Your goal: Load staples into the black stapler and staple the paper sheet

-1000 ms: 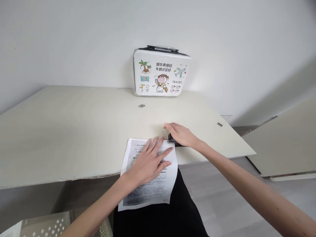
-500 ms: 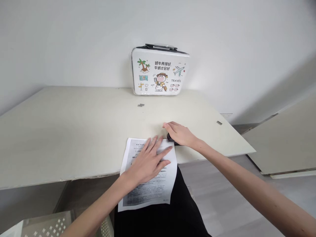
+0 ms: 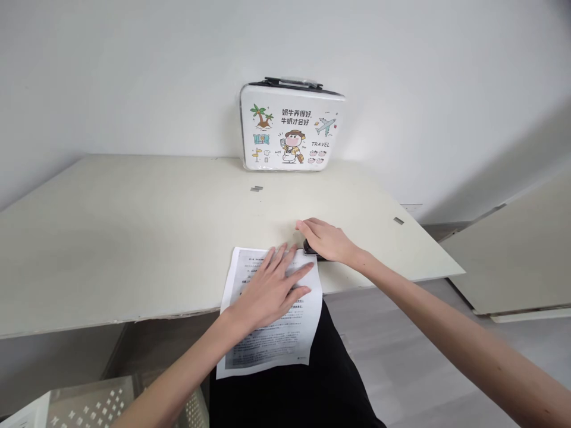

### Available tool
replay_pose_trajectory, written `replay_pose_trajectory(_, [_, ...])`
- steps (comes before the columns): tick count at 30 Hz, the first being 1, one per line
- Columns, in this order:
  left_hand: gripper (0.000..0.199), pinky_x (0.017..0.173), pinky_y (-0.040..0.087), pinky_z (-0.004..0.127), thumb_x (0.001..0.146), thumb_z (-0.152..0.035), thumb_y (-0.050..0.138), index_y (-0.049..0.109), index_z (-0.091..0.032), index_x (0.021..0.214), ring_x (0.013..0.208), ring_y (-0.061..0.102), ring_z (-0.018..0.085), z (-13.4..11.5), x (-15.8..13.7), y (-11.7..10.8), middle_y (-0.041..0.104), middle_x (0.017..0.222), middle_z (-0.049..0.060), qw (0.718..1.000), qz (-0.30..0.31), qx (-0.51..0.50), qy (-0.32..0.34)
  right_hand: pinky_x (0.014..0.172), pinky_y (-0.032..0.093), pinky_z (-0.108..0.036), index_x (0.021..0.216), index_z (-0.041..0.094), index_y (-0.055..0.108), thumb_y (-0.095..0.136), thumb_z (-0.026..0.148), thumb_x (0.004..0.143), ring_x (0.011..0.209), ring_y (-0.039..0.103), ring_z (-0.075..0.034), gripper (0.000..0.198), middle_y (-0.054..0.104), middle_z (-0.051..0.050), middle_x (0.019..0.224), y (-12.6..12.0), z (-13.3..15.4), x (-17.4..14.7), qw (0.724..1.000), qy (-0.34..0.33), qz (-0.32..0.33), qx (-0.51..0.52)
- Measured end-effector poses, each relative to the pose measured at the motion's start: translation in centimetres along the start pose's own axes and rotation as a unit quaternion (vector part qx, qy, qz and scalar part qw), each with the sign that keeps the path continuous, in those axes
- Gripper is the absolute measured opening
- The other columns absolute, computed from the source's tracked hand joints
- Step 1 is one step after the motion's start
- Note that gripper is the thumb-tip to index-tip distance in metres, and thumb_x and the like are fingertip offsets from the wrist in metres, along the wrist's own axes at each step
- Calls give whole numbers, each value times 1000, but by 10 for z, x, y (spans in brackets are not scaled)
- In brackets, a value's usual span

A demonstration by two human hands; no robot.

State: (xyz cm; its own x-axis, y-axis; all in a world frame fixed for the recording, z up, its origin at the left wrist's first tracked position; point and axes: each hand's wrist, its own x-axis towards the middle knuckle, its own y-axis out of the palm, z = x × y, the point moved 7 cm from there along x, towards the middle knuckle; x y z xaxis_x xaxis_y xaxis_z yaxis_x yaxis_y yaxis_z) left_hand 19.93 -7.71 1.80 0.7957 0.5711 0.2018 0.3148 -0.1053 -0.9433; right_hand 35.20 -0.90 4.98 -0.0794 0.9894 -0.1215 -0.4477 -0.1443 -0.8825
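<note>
A printed sheet of paper (image 3: 267, 351) lies over the table's front edge, its lower part hanging above my lap. My left hand (image 3: 272, 291) rests flat on it with fingers spread. At the paper's top right corner is a black stapler (image 3: 309, 248), largely covered by my right hand (image 3: 328, 241). That hand is closed over the stapler from above, and the stapler's front end meets the paper's corner. Whether several sheets lie together, I cannot tell.
A white case (image 3: 292, 128) with cartoon prints stands at the back of the pale table (image 3: 147, 238), against the wall. Small grey strips (image 3: 256, 188) lie mid-table, with another grey piece (image 3: 398, 220) near the right edge. A perforated plastic basket (image 3: 93, 404) is below left.
The whole view has shifted very slightly. Both hands, the paper and the stapler keep the same places relative to each other.
</note>
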Motion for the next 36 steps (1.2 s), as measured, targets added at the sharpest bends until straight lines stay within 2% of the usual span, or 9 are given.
replay_pose_trajectory(15, [59, 132, 13, 58, 110, -60, 30, 39, -35, 162, 163, 9, 33, -1, 0, 2, 14, 177, 4, 1000, 17, -7, -12, 105, 46, -49, 122, 27, 70, 16, 57, 110, 131, 60, -30, 62, 66, -9, 140, 2, 0, 1, 1000, 8, 0, -18])
replay_pose_trajectory(22, [57, 132, 14, 58, 110, -60, 29, 39, -37, 162, 163, 11, 32, 0, -1, 4, 13, 177, 1, 1000, 7, -14, -7, 103, 48, -48, 117, 26, 69, 14, 58, 110, 131, 60, -31, 64, 65, -10, 140, 2, 2, 0, 999, 10, 1, -44])
replay_pose_trajectory(29, [59, 132, 15, 58, 110, -61, 29, 40, -35, 162, 163, 10, 32, 0, -1, 4, 15, 177, 3, 1000, 19, -16, -12, 106, 46, -51, 118, 26, 69, 15, 57, 110, 132, 59, -31, 63, 65, -10, 141, 2, 2, 1, 999, 14, -3, -41])
replay_pose_trajectory(36, [58, 132, 14, 57, 110, -61, 29, 40, -37, 161, 163, 11, 31, 1, -2, 4, 15, 177, 0, 1000, -3, -15, -7, 105, 47, -51, 116, 26, 70, 16, 58, 110, 131, 60, -32, 63, 66, -10, 138, 1, 5, 0, 999, 10, -9, -40])
